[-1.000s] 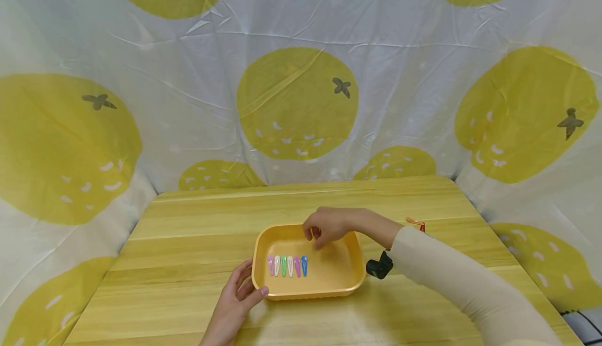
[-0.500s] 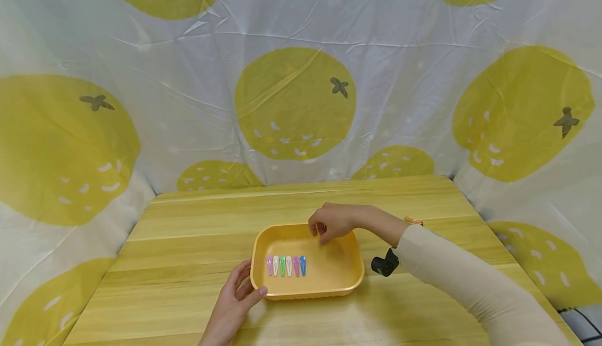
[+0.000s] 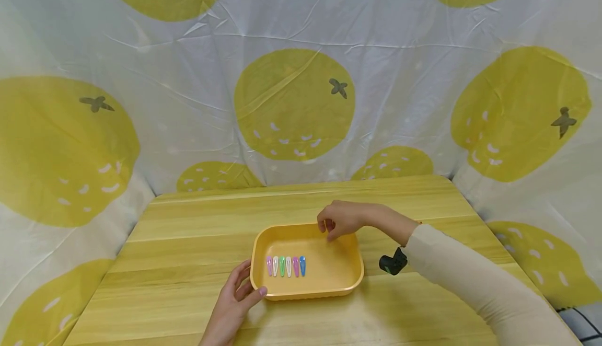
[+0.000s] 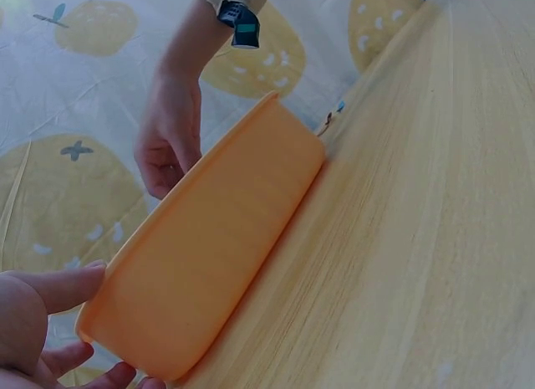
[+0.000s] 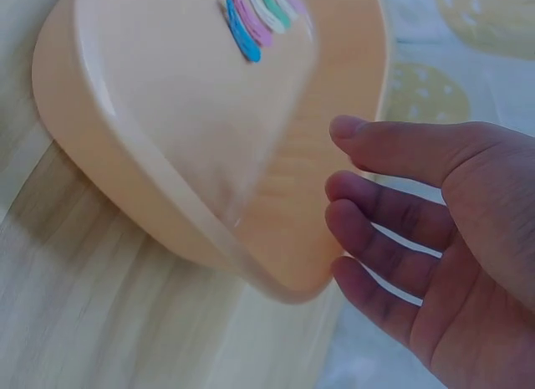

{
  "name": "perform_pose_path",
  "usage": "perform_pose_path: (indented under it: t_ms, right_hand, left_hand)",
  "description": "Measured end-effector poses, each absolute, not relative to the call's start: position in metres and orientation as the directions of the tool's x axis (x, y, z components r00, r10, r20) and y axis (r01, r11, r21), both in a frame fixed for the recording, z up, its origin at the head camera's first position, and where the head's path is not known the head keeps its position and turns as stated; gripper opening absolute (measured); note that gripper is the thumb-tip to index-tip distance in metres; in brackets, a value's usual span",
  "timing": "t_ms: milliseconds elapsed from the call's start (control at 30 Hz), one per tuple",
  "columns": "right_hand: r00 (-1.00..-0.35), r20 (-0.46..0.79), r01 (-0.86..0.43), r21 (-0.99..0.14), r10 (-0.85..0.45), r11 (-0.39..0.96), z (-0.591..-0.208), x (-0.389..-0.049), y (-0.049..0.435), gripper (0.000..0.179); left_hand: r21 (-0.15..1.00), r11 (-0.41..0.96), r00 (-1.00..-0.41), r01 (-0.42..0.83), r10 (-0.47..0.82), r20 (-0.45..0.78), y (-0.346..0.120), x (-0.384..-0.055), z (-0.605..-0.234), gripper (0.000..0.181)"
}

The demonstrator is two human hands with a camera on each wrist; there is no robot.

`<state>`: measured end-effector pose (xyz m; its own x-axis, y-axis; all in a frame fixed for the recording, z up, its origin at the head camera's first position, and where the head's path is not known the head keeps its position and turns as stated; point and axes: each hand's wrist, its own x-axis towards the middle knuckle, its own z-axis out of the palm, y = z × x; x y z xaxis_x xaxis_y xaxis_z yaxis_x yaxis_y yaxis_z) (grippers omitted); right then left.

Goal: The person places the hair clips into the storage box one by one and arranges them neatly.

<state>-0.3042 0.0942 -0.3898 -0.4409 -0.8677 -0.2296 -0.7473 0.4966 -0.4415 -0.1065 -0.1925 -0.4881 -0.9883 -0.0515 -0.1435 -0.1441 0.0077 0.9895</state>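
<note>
Six hair clips (image 3: 286,266) lay in one yellow tray (image 3: 329,270)

Two were white, two pinkish-purple, one green and one blue, side by side in the tray's left half. The left hand (image 3: 233,296) held its near-left corner, thumb on the rim. The right hand (image 3: 343,217), fingers loosely curved and holding nothing, hung at the far rim. One wooden table (image 3: 164,262) bore the tray

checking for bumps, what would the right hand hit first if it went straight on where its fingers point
Probably the yellow tray; the right hand points down at its far side, but whether wall or floor comes first is unclear.
</note>
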Motion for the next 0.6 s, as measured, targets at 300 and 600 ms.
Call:
perform_pose_path:
  t_ms: [300, 600]
  right_hand:
    - [-0.458, -0.210, -0.734, -0.460, -0.864, 0.500, -0.388, -0.309, 0.114, 0.016]
    - [-0.475, -0.196, -0.721, -0.473, -0.858, 0.507, -0.387, -0.314, 0.133, 0.014]
  left_hand:
    - [0.989, 0.006, -0.988, -0.147, -0.052, -0.146, -0.192, -0.107, -0.488, 0.078]
    - [0.989, 0.020, -0.988, -0.145, -0.056, -0.143, -0.191, -0.107, -0.488, 0.078]
